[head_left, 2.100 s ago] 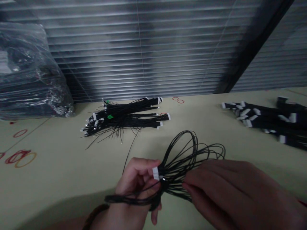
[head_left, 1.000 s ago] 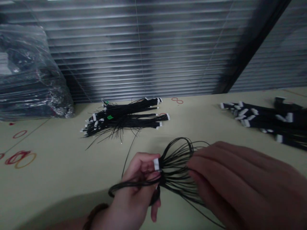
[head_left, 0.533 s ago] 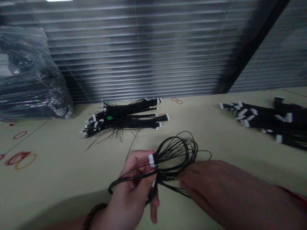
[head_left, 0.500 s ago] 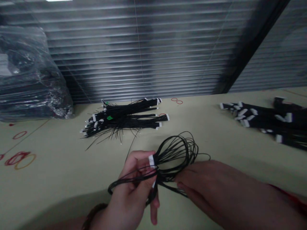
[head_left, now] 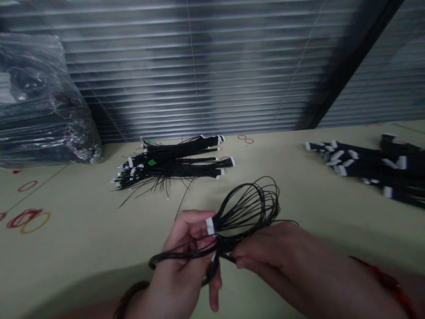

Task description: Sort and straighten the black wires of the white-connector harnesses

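A black wire harness (head_left: 232,241) is looped between my two hands above the table. My left hand (head_left: 184,261) is closed around its gathered middle, with a white connector (head_left: 210,226) showing between thumb and fingers. A loop of black wires (head_left: 264,201) fans up and to the right from that grip; another bend of wire hangs over the left palm. My right hand (head_left: 275,252) pinches the wires just right of the left fingers, its fingertips partly hidden behind its own knuckles. One loose wire end sticks out above the right hand.
Black cable bundles with white connectors (head_left: 175,161) lie at the back of the table. More bundles (head_left: 372,166) lie at right. A clear plastic bag (head_left: 49,106) of cables stands back left, near red rubber bands (head_left: 25,218). Window blinds (head_left: 199,66) rise behind.
My right hand has moved left along the wires, closer to my left hand. The wire loop has shifted slightly up and right. The left hand has barely moved.
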A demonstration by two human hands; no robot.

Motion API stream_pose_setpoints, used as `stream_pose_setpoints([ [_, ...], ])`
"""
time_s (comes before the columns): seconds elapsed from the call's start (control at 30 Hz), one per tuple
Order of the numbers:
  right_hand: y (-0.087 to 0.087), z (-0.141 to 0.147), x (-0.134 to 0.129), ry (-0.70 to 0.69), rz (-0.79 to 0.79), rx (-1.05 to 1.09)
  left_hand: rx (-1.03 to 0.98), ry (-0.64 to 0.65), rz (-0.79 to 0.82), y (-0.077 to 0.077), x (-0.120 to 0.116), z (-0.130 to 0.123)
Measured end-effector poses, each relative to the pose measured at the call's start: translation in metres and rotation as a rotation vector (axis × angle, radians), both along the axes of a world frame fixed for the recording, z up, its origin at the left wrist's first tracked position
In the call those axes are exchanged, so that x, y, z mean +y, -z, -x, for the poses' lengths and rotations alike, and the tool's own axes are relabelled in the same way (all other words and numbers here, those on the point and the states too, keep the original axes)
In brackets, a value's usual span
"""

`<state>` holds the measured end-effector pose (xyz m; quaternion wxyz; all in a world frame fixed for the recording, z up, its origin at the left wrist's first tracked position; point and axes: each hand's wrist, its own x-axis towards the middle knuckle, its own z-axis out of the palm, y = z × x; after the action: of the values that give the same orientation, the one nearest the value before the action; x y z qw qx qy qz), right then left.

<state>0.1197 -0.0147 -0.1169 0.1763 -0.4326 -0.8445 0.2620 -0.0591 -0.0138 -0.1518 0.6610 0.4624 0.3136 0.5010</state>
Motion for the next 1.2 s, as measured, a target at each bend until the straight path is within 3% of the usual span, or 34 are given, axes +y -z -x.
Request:
stream_pose_setpoints([
  [0.17, 0.002, 0.004, 0.0, 0.07, 0.077, 0.133, -0.025, -0.007, -0.024, 0.0, 0.001, -0.002],
  [0.3, -0.001, 0.005, 0.002, 0.107, 0.196, 0.148, -0.041, -0.019, -0.052, 0.002, 0.0, -0.003],
  [0.53, -0.001, 0.004, 0.0, 0.126, 0.247, 0.178, -0.086, -0.005, -0.052, 0.005, -0.001, -0.003],
  [0.7, -0.006, 0.001, -0.001, 0.107, 0.166, 0.148, -0.073, 0.006, -0.062, 0.004, 0.0, -0.002],
  [0.97, -0.01, -0.001, -0.004, 0.032, -0.217, -0.022, 0.006, -0.003, -0.05, 0.005, 0.0, -0.001],
  [1.1, -0.022, -0.009, -0.001, 0.041, -0.099, 0.003, 0.066, -0.028, -0.009, 0.001, 0.002, -0.001],
  [1.2, -0.032, -0.031, 0.004, 0.043, -0.054, -0.001, 0.119, -0.055, 0.034, -0.002, 0.007, -0.002],
])
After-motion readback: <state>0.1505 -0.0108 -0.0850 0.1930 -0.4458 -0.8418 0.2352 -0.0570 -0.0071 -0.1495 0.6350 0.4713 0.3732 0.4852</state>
